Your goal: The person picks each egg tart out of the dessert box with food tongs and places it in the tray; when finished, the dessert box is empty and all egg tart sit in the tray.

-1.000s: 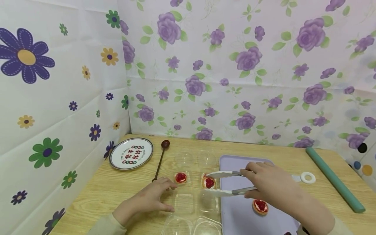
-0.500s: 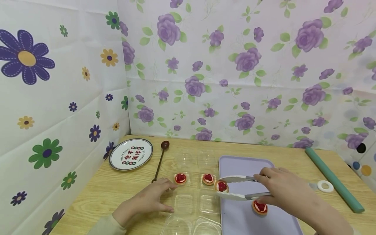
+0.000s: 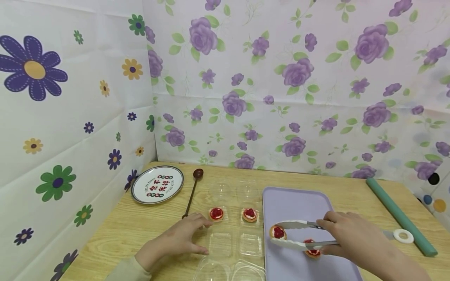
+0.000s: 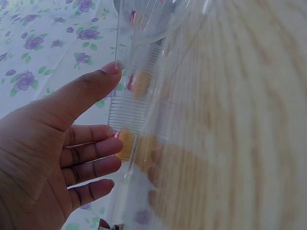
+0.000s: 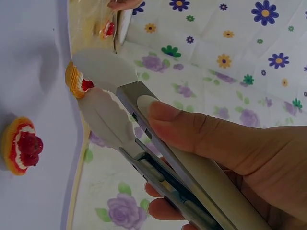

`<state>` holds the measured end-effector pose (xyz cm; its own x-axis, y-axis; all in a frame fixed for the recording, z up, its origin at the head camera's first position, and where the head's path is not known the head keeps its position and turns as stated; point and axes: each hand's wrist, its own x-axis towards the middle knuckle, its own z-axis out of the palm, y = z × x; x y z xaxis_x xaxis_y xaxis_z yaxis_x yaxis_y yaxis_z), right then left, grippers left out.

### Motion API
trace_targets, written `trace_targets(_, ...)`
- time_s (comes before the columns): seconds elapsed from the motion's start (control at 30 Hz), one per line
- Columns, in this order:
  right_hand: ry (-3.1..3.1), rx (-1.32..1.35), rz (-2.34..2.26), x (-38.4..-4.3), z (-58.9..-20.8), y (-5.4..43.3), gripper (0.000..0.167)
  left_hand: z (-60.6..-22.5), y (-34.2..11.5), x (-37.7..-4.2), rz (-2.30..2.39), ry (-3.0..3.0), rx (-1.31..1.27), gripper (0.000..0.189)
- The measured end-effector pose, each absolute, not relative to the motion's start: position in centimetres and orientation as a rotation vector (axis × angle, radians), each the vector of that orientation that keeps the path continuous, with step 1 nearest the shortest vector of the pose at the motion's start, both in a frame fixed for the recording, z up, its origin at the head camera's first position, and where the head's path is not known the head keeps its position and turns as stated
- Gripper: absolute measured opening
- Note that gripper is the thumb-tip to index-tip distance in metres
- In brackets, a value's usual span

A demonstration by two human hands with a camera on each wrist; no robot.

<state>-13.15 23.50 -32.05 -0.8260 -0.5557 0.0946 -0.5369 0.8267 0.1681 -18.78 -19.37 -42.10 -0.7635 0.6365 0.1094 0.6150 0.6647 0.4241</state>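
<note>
My right hand (image 3: 358, 238) grips a pair of tongs (image 5: 163, 153), thumb on one arm and fingers round the other. Between the white tips is a small tart (image 3: 277, 232) with red fruit and cream, over the left side of the lilac tray (image 3: 295, 199). A second fruit tart (image 5: 23, 146) lies on the tray, partly behind the tongs in the head view. Two more tarts sit in clear plastic boxes, a left tart (image 3: 216, 214) and a right tart (image 3: 250, 214). My left hand (image 4: 48, 148) is spread beside the clear plastic box (image 4: 127, 108), thumb and fingertips at its edge.
At the back left, a white plate (image 3: 157, 184) with printed characters lies near a dark long-handled spoon (image 3: 193, 191). A green rolling pin (image 3: 400, 216) lies beyond the tray at the right. More clear plastic boxes (image 3: 230, 271) stand at the front.
The tongs, with a tart between their tips, have moved right and toward me, from over the right-hand plastic box to over the tray. My left hand has stayed in place.
</note>
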Motion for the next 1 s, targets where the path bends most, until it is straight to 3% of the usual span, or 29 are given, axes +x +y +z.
trace_targets(1.0, -3.138, 0.695, -0.084, -13.1, -34.4, 25.6, 0.063, -42.1, -19.4, -18.7, 0.676, 2.838, 1.1, 0.068)
